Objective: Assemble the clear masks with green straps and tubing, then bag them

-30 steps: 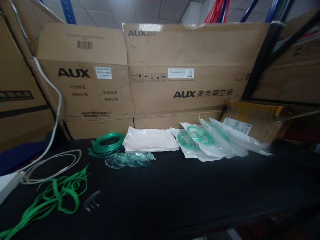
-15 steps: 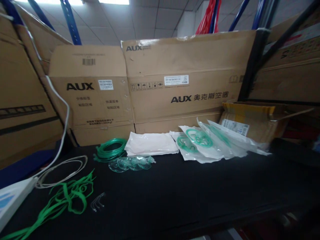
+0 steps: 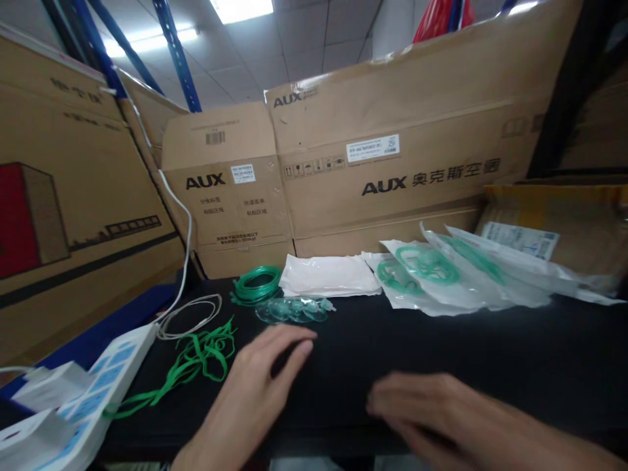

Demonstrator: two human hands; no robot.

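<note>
My left hand point(image 3: 262, 376) hovers over the black tabletop point(image 3: 343, 353). Its thumb and index finger are apart with a gap between them, and nothing is in it. Farther right, my right hand point(image 3: 432, 409) is above the table too, slightly blurred, fingers bent and thumb apart below, with nothing visible in it. Just beyond my left fingertips lie clear green-tinted plastic masks point(image 3: 294, 310), stacked overlapping. Behind them rests a coil of green tubing point(image 3: 258, 286). A tangle of green elastic straps point(image 3: 196, 360) is left of my left hand.
White pouches point(image 3: 328, 276) lie at the back, beside clear-fronted packages with green tubing point(image 3: 432, 265). A white power strip point(image 3: 118, 366) with plugs and a looped cable point(image 3: 189, 317) occupies the left. Large cardboard boxes point(image 3: 392, 157) wall the back; an opened carton point(image 3: 564, 222) stands right.
Both my hands have come into view from below. The view has shifted left, showing more of the power strip. The small clear bent strips beside the green straps are now hidden.
</note>
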